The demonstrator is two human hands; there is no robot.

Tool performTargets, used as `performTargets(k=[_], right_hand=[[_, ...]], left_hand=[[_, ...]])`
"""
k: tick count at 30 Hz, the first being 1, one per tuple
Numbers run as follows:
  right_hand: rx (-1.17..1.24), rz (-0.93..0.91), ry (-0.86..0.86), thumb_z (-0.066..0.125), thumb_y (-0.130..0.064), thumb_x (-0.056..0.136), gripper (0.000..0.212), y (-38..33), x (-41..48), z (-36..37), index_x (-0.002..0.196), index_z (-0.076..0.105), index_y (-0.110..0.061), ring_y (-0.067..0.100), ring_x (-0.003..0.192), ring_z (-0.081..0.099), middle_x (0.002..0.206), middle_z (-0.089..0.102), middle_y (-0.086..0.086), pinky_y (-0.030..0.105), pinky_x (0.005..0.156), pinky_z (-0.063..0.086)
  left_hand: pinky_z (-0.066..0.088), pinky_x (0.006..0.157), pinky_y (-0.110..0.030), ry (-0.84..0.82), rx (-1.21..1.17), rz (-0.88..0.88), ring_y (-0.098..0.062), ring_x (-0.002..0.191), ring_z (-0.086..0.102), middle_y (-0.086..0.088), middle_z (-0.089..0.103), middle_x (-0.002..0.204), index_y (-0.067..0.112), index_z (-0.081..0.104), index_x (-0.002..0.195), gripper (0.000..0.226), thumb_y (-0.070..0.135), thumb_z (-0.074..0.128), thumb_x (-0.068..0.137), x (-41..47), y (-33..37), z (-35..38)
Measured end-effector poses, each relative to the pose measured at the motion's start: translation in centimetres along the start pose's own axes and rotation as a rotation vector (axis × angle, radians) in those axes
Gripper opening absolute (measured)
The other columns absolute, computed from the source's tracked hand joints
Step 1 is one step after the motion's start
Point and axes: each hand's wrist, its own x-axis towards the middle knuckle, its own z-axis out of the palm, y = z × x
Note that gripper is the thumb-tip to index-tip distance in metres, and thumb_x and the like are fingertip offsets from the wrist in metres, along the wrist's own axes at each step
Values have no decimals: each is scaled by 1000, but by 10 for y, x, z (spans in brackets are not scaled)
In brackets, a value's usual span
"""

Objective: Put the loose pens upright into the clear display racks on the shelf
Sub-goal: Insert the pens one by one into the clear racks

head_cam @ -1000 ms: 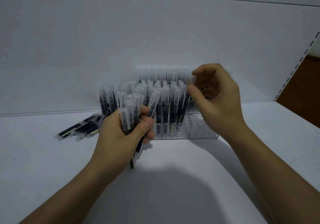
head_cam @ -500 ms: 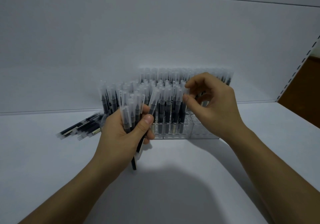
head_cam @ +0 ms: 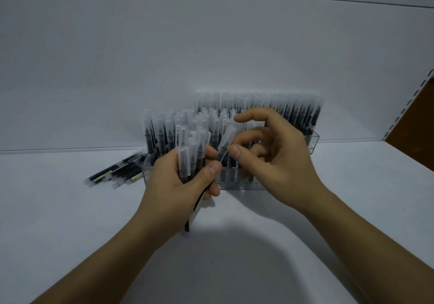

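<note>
left hand (head_cam: pixel 173 186) grips pens (head_cam: pixel 185 160); right hand (head_cam: pixel 277 162) beside one; racks (head_cam: pixel 239 185) close behind

open shelf (head_cam: pixel 70 233) lies before the clear racks (head_cam: pixel 239 185) crowded with upright pens (head_cam: pixel 162 136); loose pens (head_cam: pixel 112 174) lie left.

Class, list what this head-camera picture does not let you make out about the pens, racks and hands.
Head view: whether the right hand pinches the slanted pen; its fingers are blurred.
Head view: the pen count in the left hand's bundle; pens overlap inside the grip.
Head view: print on the loose pens, too small and dim.
Head view: free slots in the front rack, covered by both hands.
</note>
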Motion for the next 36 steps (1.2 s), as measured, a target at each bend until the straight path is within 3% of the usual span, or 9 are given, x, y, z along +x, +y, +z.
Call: performTargets(k=[3,7,12,15,18,22,25,30,36], right_hand=[[106,44,9,73,-2,92,36,-1,-2,6,121,56,-14,28,57,70,80,74,7,51,57,60],[167,55,43,68,7,93,33,-2,-1,7,118,56,-11,31,60,70,76,71,11,36,54,57],[166,-10,124,67,9,92,30,-4,2,7,112,61,-13,35,62,68,75,64,24,44,54,57],[179,-38,258,64,6,89,29,-5,6,-2,109,63,-14,50,62,57,75,57,34,49,52,51],[145,-41,370,60,5,87,29,-4,12,-14,107,64,-16,47,62,53,71,56,24,44,54,51],[-3,-91,431,57,5,91,27,1,16,-28,110,63,-12,36,61,53,73,58,13,54,53,48],[-109,-113,469,58,7,93,27,4,17,-36,114,61,-10,36,67,59,79,59,16,50,56,50],[-173,-106,501,60,1,96,26,12,21,-44,118,58,-14,21,71,60,84,62,6,27,61,45],[-230,-60,427,60,-2,99,29,23,21,-47,122,57,-20,18,76,62,86,64,0,27,66,49]], left_hand=[[57,59,-27,-23,21,2,-17,60,67,-3,67,68,12,65,103,25,27,63,83,-1,-2,0],[57,61,-26,-59,74,42,-21,66,69,-12,68,70,8,64,107,25,26,58,91,-1,-4,-1],[56,65,-21,-44,78,41,-14,73,70,-6,72,82,14,67,106,22,26,59,89,-2,-5,0],[55,70,-20,-40,65,9,-12,76,67,3,68,77,22,70,108,24,30,59,88,-2,-8,-2],[58,73,-26,-75,63,-11,-14,74,62,9,64,73,30,71,112,28,34,58,87,-4,-8,-2],[60,76,-36,-63,74,-9,-18,72,62,5,62,72,30,71,113,28,32,59,87,-3,-7,-2],[59,70,-29,-55,79,-7,-12,70,64,8,64,72,27,71,110,26,32,60,87,-2,-7,-2],[58,72,-25,-9,18,-26,-20,76,71,-7,71,75,24,71,106,24,29,61,85,-3,-5,-1],[57,66,-21,7,21,-38,-17,67,69,-5,70,69,25,70,111,29,28,62,83,-3,0,1]])
